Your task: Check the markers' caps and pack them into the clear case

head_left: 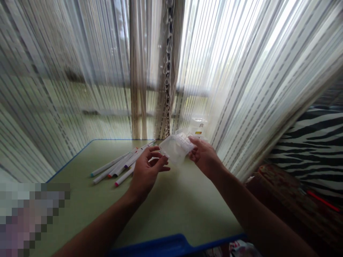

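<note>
A clear plastic case (pixel 173 148) is up above the table, tilted, with printed markings on its right part. My right hand (pixel 202 155) grips its right side between thumb and fingers. At the case's lower left corner is my left hand (pixel 147 169), its fingers apart and curved; whether the fingertips touch the plastic I cannot tell. Just left of that hand, and partly hidden by it, several white markers (pixel 118 167) with coloured ends lie in a loose pile.
The pale green table (pixel 171 214) has a blue rim (pixel 155 246). Behind my right hand stands another clear plastic piece (pixel 198 125) with a small yellow label. Sheer striped curtains (pixel 93 71) hang behind the table. A zebra-patterned cloth (pixel 311 153) is at the right.
</note>
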Demonstrator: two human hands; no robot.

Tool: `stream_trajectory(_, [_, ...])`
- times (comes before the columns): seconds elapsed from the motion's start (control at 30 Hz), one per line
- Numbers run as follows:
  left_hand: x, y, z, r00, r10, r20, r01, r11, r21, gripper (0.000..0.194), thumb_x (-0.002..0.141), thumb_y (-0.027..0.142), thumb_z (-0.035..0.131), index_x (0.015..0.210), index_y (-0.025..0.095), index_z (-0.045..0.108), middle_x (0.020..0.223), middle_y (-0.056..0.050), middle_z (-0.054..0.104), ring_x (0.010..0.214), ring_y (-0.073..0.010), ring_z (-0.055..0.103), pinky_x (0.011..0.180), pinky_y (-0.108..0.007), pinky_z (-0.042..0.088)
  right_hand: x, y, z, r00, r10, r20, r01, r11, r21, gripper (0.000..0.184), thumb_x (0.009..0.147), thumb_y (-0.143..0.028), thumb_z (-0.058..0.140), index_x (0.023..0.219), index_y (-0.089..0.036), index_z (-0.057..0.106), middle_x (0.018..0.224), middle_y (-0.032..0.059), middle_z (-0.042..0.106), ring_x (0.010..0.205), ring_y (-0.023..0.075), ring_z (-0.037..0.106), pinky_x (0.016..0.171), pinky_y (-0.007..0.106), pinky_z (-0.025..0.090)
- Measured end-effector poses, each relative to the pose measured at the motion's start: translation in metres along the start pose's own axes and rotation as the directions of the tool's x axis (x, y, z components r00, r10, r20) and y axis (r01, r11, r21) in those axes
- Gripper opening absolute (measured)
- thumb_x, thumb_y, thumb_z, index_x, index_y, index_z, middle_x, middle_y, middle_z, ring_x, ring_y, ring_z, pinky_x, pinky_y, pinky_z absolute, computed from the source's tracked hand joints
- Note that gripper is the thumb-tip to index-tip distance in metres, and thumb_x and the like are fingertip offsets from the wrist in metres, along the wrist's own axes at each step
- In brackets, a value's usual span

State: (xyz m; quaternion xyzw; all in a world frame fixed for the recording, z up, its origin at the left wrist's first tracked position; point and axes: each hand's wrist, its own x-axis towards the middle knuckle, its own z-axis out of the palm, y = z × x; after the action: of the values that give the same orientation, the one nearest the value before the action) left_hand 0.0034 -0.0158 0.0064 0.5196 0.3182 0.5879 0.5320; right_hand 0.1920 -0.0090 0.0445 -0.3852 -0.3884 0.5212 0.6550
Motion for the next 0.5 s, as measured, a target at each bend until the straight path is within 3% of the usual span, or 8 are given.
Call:
stream_trajectory(0.13, [0.001,0.003,0.000,0.998,-0.023,-0.059,0.019,0.998,-0.059,0.040,0.077,0.035,0.081,0.103,0.013,0.061,0.087,-0.003,0.071,0.078,-0.0172,0.072,0.071,-0.034,0.065,-0.017,0.010,0.000,1.000,0.006,-0.011,-0.005,0.999,0.045,0.029,0.071,-0.034,0.083,0.081,-0.017,0.062,0.067,-0.0023,0.064,0.047,0.0065,0.054,0.040,0.016,0.045])
stream_trajectory(0.27, [-0.004,0.005,0.000,0.999,0.023,-0.033,-0.023,1.000,-0.010,0.035,0.083,0.039,0.075,0.102,0.011,0.070,0.094,-0.007,0.075,0.087,-0.0201,0.073,0.080,-0.036,0.064,-0.034,0.019,-0.001,0.998,0.005,-0.065,0.004,0.992,0.126,0.032,0.069,-0.035,0.087,0.086,-0.019,0.065,0.074,-0.0018,0.068,0.053,0.0074,0.061,0.046,0.015,0.051])
stream_trajectory(0.4, [-0.008,0.005,0.001,0.996,0.089,0.002,-0.089,0.989,0.116,0.042,0.084,0.041,0.073,0.115,0.012,0.070,0.110,-0.011,0.075,0.102,-0.0250,0.071,0.086,-0.040,0.062,-0.050,0.026,0.001,0.995,0.003,-0.103,0.013,0.989,0.148,0.030,0.070,-0.034,0.087,0.087,-0.019,0.068,0.080,0.0014,0.070,0.058,0.0102,0.064,0.050,0.020,0.053])
stream_trajectory(0.5, [-0.008,0.003,-0.001,0.988,0.156,-0.011,-0.148,0.958,0.246,0.044,0.079,0.035,0.078,0.115,0.011,0.069,0.111,-0.013,0.075,0.103,-0.0275,0.071,0.085,-0.042,0.062,-0.062,0.032,0.005,0.997,-0.002,-0.078,0.009,0.996,0.094,0.027,0.076,-0.039,0.080,0.089,-0.017,0.071,0.082,0.0042,0.070,0.057,0.0111,0.060,0.049,0.023,0.049])
